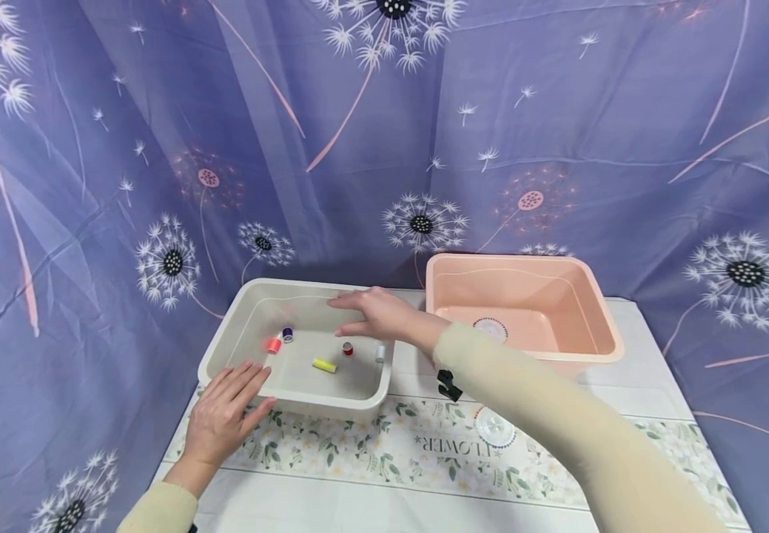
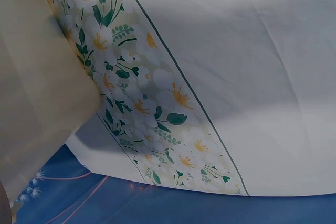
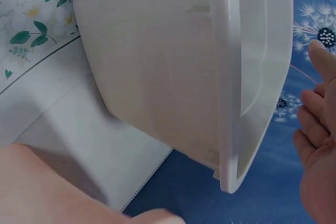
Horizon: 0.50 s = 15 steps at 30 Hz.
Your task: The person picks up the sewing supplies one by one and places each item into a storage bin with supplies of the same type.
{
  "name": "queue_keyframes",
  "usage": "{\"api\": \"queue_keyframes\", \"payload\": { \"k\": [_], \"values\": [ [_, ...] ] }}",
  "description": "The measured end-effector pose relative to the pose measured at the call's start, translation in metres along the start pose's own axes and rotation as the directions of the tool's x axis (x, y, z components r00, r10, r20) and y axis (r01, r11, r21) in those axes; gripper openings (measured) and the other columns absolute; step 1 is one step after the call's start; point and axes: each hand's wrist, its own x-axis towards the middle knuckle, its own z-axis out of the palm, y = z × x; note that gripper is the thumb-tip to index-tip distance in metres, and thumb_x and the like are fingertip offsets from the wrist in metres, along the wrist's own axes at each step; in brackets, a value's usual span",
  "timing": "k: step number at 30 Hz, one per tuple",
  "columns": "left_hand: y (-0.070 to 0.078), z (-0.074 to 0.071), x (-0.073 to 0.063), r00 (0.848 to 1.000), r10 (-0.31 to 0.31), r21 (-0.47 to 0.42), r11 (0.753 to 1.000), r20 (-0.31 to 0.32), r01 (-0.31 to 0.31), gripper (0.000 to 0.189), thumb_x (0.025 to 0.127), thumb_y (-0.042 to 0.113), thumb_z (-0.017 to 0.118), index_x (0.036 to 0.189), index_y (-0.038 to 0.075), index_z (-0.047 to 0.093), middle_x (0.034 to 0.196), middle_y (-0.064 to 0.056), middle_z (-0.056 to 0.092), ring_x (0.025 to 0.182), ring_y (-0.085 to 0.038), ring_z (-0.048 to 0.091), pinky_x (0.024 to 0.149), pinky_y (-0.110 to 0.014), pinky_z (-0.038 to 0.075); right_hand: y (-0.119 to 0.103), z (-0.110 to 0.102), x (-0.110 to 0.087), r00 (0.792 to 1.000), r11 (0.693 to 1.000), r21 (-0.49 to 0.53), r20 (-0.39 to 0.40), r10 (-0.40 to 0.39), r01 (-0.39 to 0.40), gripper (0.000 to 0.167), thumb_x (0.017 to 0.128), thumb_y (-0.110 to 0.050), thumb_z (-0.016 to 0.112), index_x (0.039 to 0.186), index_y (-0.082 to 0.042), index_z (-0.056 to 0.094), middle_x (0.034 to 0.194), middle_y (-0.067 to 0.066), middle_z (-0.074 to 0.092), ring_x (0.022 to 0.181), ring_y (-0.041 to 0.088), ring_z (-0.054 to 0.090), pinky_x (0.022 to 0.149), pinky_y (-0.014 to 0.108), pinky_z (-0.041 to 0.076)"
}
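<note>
My left hand rests at the near left rim of a pale grey tub, fingers extended over the edge. Over the tub's far right part reaches my right hand, its thumb apart from the fingers and nothing between them. Small thread spools lie on the tub floor: a coral one, a dark purple one, a yellow one, a dark red one and a whitish one by the right wall. In the right wrist view, fingers show beyond the tub's rim.
A pink tub stands right of the grey one, behind my right forearm. Both sit on a white tablecloth with a floral band. A purple-blue dandelion curtain hangs behind. A beige sleeve covers the left of the left wrist view.
</note>
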Motion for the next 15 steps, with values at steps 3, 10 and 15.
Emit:
{"api": "queue_keyframes", "payload": {
  "k": [3,10,15],
  "values": [
    [0.0,0.0,0.0,1.0,-0.004,0.008,1.0,0.004,0.004,0.068,0.11,0.063,0.042,0.131,0.008,0.076,0.124,-0.016,0.077,0.115,-0.038,0.073,0.123,-0.041,0.044,0.0,-0.004,-0.009,1.0,1.0,0.018,-0.025,-0.012,0.013,0.06,0.1,-0.037,0.077,0.152,-0.01,0.061,0.155,0.017,0.058,0.136,0.032,0.063,0.118,0.044,0.049],
    [0.001,0.0,0.001,1.0,0.006,-0.011,1.0,-0.015,-0.006,0.067,0.111,0.062,0.043,0.129,0.007,0.076,0.123,-0.017,0.077,0.114,-0.039,0.073,0.129,-0.033,0.033,0.0,-0.011,-0.031,0.998,1.0,0.014,-0.062,-0.019,0.02,0.062,0.099,-0.038,0.078,0.151,-0.009,0.061,0.156,0.016,0.057,0.144,0.031,0.056,0.121,0.045,0.046],
    [0.001,0.0,0.001,1.0,0.009,-0.016,1.0,-0.015,-0.009,0.067,0.11,0.062,0.043,0.129,0.006,0.076,0.122,-0.018,0.077,0.113,-0.04,0.073,0.132,-0.028,0.024,0.001,-0.015,-0.046,0.997,1.0,0.018,-0.077,-0.008,0.009,0.063,0.097,-0.039,0.08,0.151,-0.009,0.062,0.156,0.016,0.057,0.145,0.032,0.056,0.123,0.047,0.043]
  ]
}}
